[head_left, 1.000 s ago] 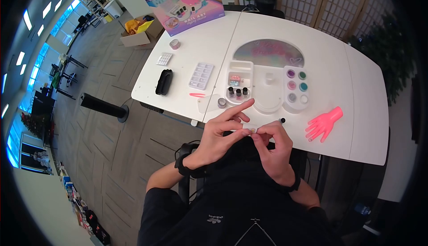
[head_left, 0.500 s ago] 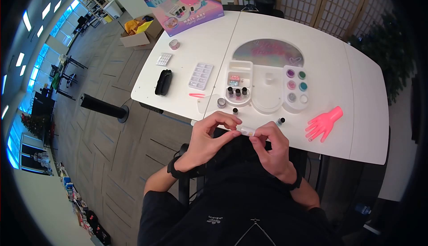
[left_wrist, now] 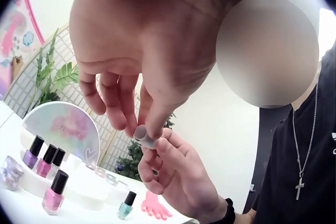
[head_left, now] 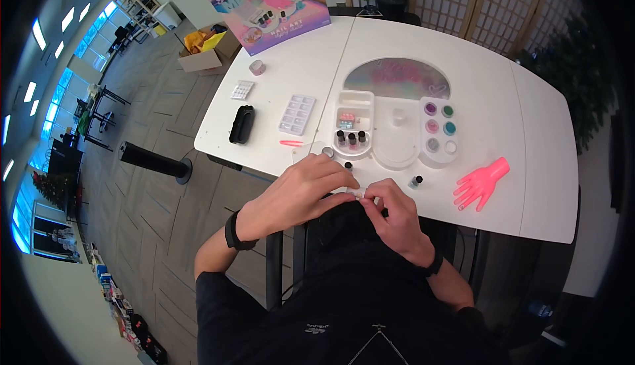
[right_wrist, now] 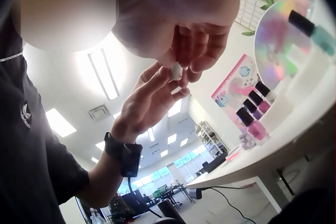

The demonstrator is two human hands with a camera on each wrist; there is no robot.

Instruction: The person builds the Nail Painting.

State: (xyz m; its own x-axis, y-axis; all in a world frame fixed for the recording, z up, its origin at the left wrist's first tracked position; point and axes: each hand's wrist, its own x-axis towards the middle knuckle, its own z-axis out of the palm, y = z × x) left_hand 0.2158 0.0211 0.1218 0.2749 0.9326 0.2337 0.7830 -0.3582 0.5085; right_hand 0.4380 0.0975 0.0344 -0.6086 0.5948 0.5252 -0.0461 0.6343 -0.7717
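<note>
The white table [head_left: 496,120] ahead of the left grip [head_left: 304,183] and right grip [head_left: 397,223] carries a tray [head_left: 357,99] holding three dark-capped polish bottles [head_left: 352,140] and, right of both grips, a holder [head_left: 439,159] of round coloured pots [head_left: 432,109]. Both grips, fingertips nearly closed, pinch a small whitish cylinder [left_wrist: 147,139] between them.

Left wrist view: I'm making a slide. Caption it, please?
Left hand and right hand pinch a small pale cylinder, with nail-polish bottles and a pink model hand below.

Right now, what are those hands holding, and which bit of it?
A small pale tube, pinched in the fingertips: left hand toward one end, right hand toward the other.
</note>
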